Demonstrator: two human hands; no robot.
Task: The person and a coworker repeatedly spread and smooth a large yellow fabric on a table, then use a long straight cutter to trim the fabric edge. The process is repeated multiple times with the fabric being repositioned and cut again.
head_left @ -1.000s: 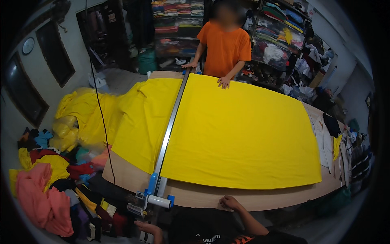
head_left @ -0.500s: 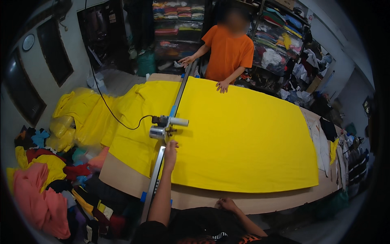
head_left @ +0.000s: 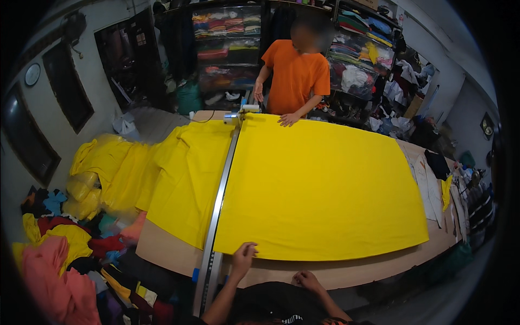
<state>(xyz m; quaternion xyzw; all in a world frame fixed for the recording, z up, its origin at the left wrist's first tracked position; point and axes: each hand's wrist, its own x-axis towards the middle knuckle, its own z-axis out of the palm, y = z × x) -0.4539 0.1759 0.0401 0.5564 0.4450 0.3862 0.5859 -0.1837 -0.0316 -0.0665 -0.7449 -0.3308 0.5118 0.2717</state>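
A large yellow cloth [head_left: 325, 189] lies spread over the table, crossed by a long metal rail [head_left: 221, 195]. My left hand [head_left: 245, 260] is over the cloth's near edge, just right of the rail, its fingers loosely bent and holding nothing. By the table's near edge my right hand [head_left: 307, 280] is curled closed, with nothing visible in it. The motorised cloth cutter [head_left: 238, 115] sits at the rail's far end. A co-worker in an orange shirt [head_left: 297, 70] stands there, one hand [head_left: 289, 119] flat on the cloth and the other beside the cutter.
More yellow cloth [head_left: 116, 170] runs off the table's left side in folds. Coloured fabric scraps [head_left: 59, 271] are heaped on the left. Paper patterns [head_left: 427, 187] and a black cloth piece [head_left: 437, 164] lie at the table's right end. Shelves of folded fabric [head_left: 226, 46] stand behind.
The cutter has slid along the rail from the middle to the far end. My left hand has drawn back toward me. The co-worker's hand by the rail has moved closer to their body.
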